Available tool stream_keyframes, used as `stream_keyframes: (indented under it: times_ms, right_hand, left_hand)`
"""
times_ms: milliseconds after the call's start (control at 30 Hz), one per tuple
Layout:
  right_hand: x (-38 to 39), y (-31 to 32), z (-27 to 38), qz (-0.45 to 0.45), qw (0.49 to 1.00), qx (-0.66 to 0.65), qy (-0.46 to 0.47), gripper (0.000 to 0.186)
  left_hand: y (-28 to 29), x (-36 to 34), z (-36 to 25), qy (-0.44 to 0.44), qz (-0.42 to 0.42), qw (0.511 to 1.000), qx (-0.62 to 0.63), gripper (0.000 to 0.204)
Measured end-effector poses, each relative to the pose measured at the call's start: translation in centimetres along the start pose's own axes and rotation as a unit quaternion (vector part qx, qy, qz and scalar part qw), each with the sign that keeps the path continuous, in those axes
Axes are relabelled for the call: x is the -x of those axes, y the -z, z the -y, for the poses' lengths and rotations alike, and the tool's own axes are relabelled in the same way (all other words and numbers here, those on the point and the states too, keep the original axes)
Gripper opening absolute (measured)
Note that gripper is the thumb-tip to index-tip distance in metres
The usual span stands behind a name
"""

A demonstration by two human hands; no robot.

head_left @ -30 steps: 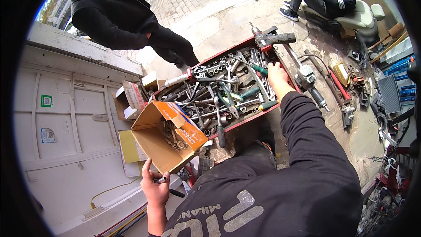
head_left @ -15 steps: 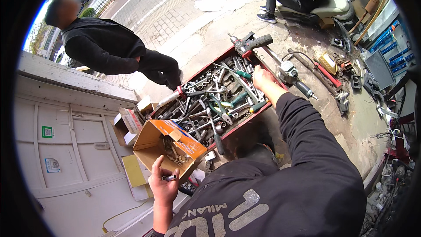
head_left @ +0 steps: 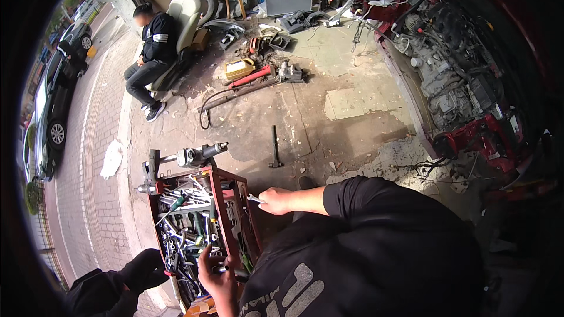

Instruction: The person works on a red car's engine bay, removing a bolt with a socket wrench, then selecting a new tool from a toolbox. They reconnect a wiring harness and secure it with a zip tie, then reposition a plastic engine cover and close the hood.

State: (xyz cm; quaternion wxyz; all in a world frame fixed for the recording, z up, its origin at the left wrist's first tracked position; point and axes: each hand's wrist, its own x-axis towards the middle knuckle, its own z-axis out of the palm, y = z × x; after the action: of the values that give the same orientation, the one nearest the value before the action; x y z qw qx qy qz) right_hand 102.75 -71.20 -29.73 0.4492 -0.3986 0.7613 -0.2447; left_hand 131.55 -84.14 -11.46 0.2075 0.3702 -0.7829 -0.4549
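My left hand (head_left: 216, 279) is over the near right side of a red tool cart (head_left: 222, 191), its fingers curled round a small metal socket (head_left: 221, 269). Beside the cart's right side, my right hand (head_left: 275, 201) is closed on a silver wrench (head_left: 254, 198); only the end of it pokes out toward the cart. The cart's top tray is crowded with loose wrenches, sockets and green-handled tools (head_left: 178, 202). A cordless power tool (head_left: 151, 176) and a larger grey-black power tool (head_left: 200, 155) rest at its far end.
A hammer (head_left: 274, 149) lies on the floor beyond my right hand. Farther off are a red jack (head_left: 252, 76) and a yellow jug (head_left: 239, 69). A person (head_left: 155, 47) sits on a car seat; another person (head_left: 120, 285) stands left of the cart. An opened car engine bay (head_left: 458, 76) fills the right.
My view has swung to the right, toward the car. My right hand has left the tray and is now beside the cart with a wrench. My left hand still holds the socket.
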Motion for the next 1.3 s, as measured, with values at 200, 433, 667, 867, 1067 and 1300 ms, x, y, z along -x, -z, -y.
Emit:
stream_keyframes:
  times_ms: [200, 433, 667, 867, 1067, 1300]
  right_hand:
    - [7.9, 5.3, -14.7, -0.107, 0.983, -0.052, -0.138, 0.043]
    - [18.1, 12.4, -29.2, -0.153, 0.957, -0.072, -0.234, 0.049]
    - [27.9, 16.0, -39.9, -0.203, 0.906, -0.177, -0.326, 0.05]
    - [29.3, 17.4, -42.8, -0.313, 0.828, -0.284, -0.368, 0.04]
    - [25.7, 17.1, -45.7, -0.373, 0.722, -0.358, -0.46, 0.043]
    - [16.4, 18.6, -41.0, -0.515, 0.469, -0.604, -0.387, 0.047]
  left_hand:
    - [-8.4, -7.5, -2.9, -0.072, 0.103, 0.992, -0.021, 0.068]
    - [-24.9, -17.0, 4.4, -0.105, 0.353, 0.913, -0.174, 0.034]
    - [-42.4, -24.9, 15.2, -0.034, 0.528, 0.782, -0.328, 0.039]
    - [-55.6, -34.6, -2.9, -0.153, 0.65, 0.697, -0.261, 0.031]
    - [-75.8, -42.2, -14.0, -0.269, 0.697, 0.554, -0.368, 0.034]
    - [-97.8, -49.1, -21.3, -0.49, 0.739, 0.098, -0.452, 0.048]
